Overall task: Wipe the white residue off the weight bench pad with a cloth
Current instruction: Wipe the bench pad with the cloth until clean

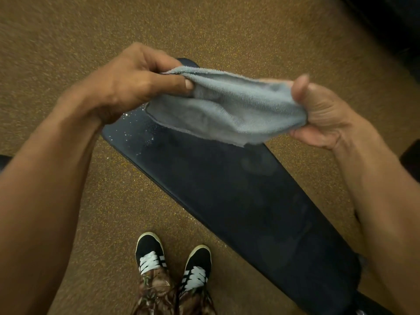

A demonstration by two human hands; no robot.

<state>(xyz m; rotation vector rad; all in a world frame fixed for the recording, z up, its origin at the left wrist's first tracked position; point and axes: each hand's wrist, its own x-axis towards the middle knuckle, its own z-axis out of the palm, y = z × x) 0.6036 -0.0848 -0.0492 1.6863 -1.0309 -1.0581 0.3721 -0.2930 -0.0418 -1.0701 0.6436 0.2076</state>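
Both hands hold a soft grey-blue terry cloth (227, 110) stretched above the long dark bench pad (227, 196): left hand (134, 80) pinches one corner, right hand (322, 114) grips the other. White specks (136, 130) dot the pad's smooth surface below the cloth's left side.

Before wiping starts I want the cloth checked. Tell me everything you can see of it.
The cloth is pale blue-grey, with a looped, towel-like pile and a thin stitched edge. Limp and loosely folded over itself, it is held stretched sideways in the air: the left hand pinches its left end between thumb and fingers, the right hand grips its bunched right end. Its lower flap sags over the dark bench pad, beside the white residue; whether it touches the pad cannot be told.
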